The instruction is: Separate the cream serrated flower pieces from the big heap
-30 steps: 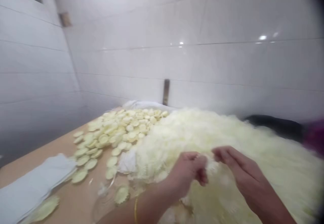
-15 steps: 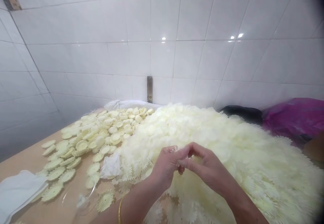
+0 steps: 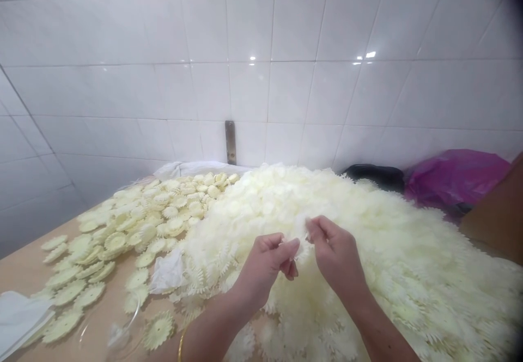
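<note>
Looking from the left, I see paper point(image 3: 20, 318) lying well apart from the heap point(image 3: 392, 247), then pale toothed discs point(image 3: 115, 241) strewn and stacked along the heap's left side, and a tissue point(image 3: 166, 272) against its left edge. The left hand point(image 3: 267, 261) is over the heap's near part, fingers curled, thumb pressed on what looks like a petal point(image 3: 283, 240). I'd judge the petal nearly weightless, thin and soft, easy to crease or tear, likelier to cling than slip; I'd take it by fingertips near its middle, sparing the frilly edge. Just to the right, also over the heap, the right hand point(image 3: 333, 247) has thumb and forefinger drawn together; I can't tell whether anything sits between them. Behind the heap's right part are something black point(image 3: 376, 176) and a purple bag point(image 3: 457, 174).
</note>
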Tool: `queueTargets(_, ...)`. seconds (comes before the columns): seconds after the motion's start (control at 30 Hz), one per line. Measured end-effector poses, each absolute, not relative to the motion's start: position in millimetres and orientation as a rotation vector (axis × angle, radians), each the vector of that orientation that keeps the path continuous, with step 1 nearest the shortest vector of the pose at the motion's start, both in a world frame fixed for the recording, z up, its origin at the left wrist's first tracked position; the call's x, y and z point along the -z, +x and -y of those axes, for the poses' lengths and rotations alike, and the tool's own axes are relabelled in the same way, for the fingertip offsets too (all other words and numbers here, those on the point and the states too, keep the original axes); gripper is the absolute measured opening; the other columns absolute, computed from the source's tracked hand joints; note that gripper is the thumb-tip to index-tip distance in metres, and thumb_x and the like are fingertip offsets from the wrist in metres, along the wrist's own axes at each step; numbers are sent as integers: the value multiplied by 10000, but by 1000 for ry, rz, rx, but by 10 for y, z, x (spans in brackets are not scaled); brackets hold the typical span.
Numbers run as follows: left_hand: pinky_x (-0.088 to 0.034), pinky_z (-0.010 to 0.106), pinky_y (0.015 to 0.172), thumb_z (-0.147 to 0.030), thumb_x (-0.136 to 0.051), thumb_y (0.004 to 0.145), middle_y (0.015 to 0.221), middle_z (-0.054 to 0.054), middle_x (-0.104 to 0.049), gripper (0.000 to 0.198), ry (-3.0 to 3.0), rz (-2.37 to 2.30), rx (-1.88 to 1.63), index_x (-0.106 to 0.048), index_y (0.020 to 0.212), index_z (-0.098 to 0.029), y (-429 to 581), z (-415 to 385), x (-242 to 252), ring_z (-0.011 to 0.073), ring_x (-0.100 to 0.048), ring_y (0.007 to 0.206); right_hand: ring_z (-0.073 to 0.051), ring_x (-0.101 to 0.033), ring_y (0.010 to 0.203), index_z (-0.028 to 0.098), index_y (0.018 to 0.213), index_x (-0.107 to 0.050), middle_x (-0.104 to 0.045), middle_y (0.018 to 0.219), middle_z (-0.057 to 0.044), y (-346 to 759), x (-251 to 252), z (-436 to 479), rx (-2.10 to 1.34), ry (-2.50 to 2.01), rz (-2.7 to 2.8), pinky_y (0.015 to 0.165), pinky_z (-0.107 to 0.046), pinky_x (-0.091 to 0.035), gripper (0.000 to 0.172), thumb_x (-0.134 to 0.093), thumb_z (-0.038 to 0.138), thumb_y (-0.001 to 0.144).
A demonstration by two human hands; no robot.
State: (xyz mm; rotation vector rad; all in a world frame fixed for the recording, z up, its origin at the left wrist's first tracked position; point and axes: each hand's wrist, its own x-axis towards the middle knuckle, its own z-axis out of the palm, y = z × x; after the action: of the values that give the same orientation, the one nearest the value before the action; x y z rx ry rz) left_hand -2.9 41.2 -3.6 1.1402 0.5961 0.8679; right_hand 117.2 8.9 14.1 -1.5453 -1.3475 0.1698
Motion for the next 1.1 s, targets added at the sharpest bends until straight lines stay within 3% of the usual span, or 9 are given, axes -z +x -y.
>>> queueTargets(0.23,-343,234,504,-311,-610,690,368,-70,-281,376,1229,-627,-806,-371,440,-166,-85,-249,-92,84,-440,407,-119,-461,485,187,587,-423,-530,541,-6,1424,-173,-107,2,-1623,1034,472,-220,-331,354,-329,385,865)
queueTargets(0.37,-368,245,528,-380,-556,727,416,-20,-433,348,1378,-679,-792,-434,485,-162,-55,-206,-98,111,-502,466,-108,-424,470,185,591,-450,-502,527,13,1609,-248,-79,-78,-1677,1156,467,-219,-333,360,-421,466,814)
queueTargets(0.47,-377,248,527,-397,-509,755,463,10,-504,330,1442,-707,-799,-471,528,-160,-20,-261,-27,111,-491,475,-118,-461,523,189,876,-543,-506,575,28,1554,-261,-59,-116,-1630,1345,513,-225,-363,259,-474,425,795)
queueTargets(0.57,-375,241,541,-380,-509,763,455,4,-497,326,1471,-715,-850,-475,527,-157,-19,-312,16,99,-468,471,-142,-518,620,185,1047,-522,-540,647,6,1474,-266,-44,-124,-1607,1397,558,-236,-389,328,-449,401,811)
queueTargets(0.87,-302,207,461,-418,-639,657,451,-44,-410,327,1227,-737,-909,-498,538,-148,-49,-354,29,67,-414,423,-164,-556,735,193,857,-577,-597,774,-19,1368,-374,67,-548,-1490,1685,658,-265,-426,248,-564,405,728)
queueTargets(1.1,-294,229,456,-509,-569,688,407,-42,-361,422,1131,-618,-798,-476,489,-148,-25,-379,74,80,-412,399,-147,-562,608,193,664,-474,-585,607,15,1269,-382,74,-938,-1304,1710,661,-278,-430,154,-512,298,770)
